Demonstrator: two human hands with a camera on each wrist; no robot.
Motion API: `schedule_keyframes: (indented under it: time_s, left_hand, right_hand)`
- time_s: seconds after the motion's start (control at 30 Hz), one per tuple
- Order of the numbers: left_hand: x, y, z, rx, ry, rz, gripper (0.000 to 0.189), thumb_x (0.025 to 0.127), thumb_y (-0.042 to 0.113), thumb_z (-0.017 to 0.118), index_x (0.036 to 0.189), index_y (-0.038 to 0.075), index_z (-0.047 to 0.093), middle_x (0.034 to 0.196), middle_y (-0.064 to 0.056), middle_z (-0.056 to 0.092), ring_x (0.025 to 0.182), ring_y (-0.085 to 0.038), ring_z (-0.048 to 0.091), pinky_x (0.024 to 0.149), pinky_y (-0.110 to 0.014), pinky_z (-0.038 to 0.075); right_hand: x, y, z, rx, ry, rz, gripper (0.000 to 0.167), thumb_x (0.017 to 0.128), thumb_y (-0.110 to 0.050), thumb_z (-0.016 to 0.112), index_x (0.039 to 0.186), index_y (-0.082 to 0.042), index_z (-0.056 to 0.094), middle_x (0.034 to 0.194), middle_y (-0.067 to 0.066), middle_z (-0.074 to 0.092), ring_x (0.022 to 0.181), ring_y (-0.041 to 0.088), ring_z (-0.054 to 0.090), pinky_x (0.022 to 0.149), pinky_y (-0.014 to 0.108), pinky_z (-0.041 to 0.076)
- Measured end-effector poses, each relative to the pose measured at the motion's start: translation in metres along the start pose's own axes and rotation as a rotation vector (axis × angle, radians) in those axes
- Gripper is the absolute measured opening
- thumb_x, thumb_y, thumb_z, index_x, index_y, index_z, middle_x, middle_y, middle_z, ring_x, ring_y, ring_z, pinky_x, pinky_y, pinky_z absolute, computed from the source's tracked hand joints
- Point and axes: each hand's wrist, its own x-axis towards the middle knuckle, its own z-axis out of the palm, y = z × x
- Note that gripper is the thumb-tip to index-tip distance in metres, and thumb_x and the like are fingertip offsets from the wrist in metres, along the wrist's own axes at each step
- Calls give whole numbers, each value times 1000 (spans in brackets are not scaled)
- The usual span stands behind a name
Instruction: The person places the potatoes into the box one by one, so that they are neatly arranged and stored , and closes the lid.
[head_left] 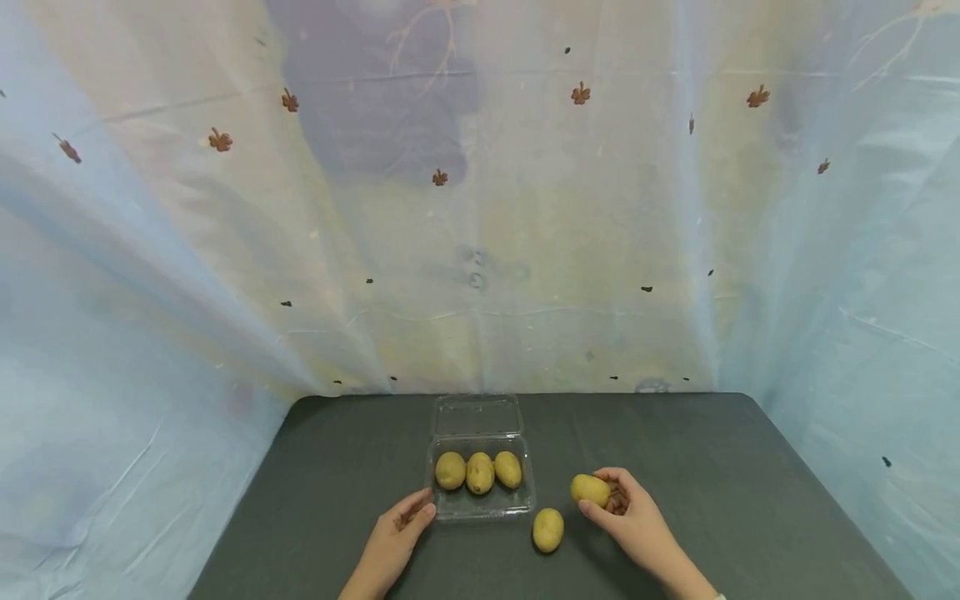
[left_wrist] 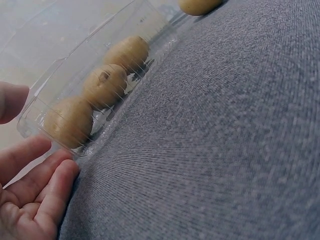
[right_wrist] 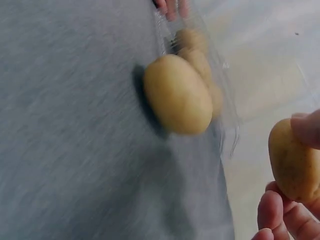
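Observation:
In the head view, three potatoes (head_left: pixel 480 473) sit in a row inside a clear plastic clamshell box (head_left: pixel 480 511), its lid (head_left: pixel 477 416) tipped back. My left hand (head_left: pixel 396 533) is at the box's left side; in the left wrist view its fingertips (left_wrist: pixel 64 159) are right at the box's lower corner, with the thumb apart from them. A yellow potato (head_left: pixel 590 490) is pinched between the thumb and fingers of my right hand (head_left: pixel 632 518), to the right of the box. Between box and right hand, one more potato (head_left: pixel 548 531) lies on the dark table.
A dark grey cloth covers the table (head_left: pixel 330 467). Behind it and at both sides hangs a pale printed curtain (head_left: pixel 585 233) that meets the table's far edge. The raised lid stands close to that edge.

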Motion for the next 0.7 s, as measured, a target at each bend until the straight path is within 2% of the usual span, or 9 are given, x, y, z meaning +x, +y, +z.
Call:
schedule_keyframes:
  time_s: [0.07, 0.2, 0.33, 0.4, 0.53, 0.7]
  left_hand:
    - [0, 0, -1, -6, -2, 3, 62, 96, 46, 57, 139, 1, 51, 137, -16, 54, 126, -31, 50, 98, -44, 46]
    - [1, -2, -1, -21, -7, 6, 62, 96, 45, 57, 139, 1, 50, 138, -16, 53, 127, -31, 49, 99, -43, 46]
    - [0, -3, -2, -13, -16, 1, 63, 96, 47, 57, 139, 1, 50, 137, -17, 53, 126, -32, 49, 98, -44, 47]
    - [0, -2, -2, -10, -21, -1, 64, 96, 47, 57, 140, 1, 50, 138, -17, 53, 126, -32, 49, 98, -44, 47]
    - [0, -1, -2, -5, -16, 5, 63, 96, 46, 57, 139, 1, 50, 137, -18, 53, 125, -32, 50, 97, -44, 47]
    - [0, -2, -1, 5, -5, 5, 62, 96, 47, 57, 138, 2, 51, 136, -17, 54, 124, -32, 51, 97, -45, 47]
  right_hand:
    - [4, -7, 4, -2, 7, -15, 52, 81, -31, 80, 123, -13, 56, 105, 6, 60, 73, 20, 54, 58, 29, 49]
    - [6, -28, 12, -11, 8, -45, 48, 83, -26, 79, 122, -12, 57, 101, 5, 61, 72, 20, 53, 58, 28, 47]
    - [11, -38, 23, -21, 7, -76, 43, 83, -26, 79, 119, -13, 58, 95, 4, 60, 72, 20, 53, 59, 28, 47]
    - [16, -35, 29, -33, -3, -97, 44, 83, -31, 79, 118, -16, 58, 95, 3, 59, 73, 19, 53, 59, 28, 48]
    - [22, -38, 41, -36, -47, -134, 46, 84, -36, 77, 120, -18, 56, 95, 3, 58, 75, 19, 54, 61, 28, 49]
    - [25, -45, 56, -33, -109, -160, 47, 86, -34, 75, 124, -17, 54, 97, 4, 57, 76, 19, 54, 62, 27, 50]
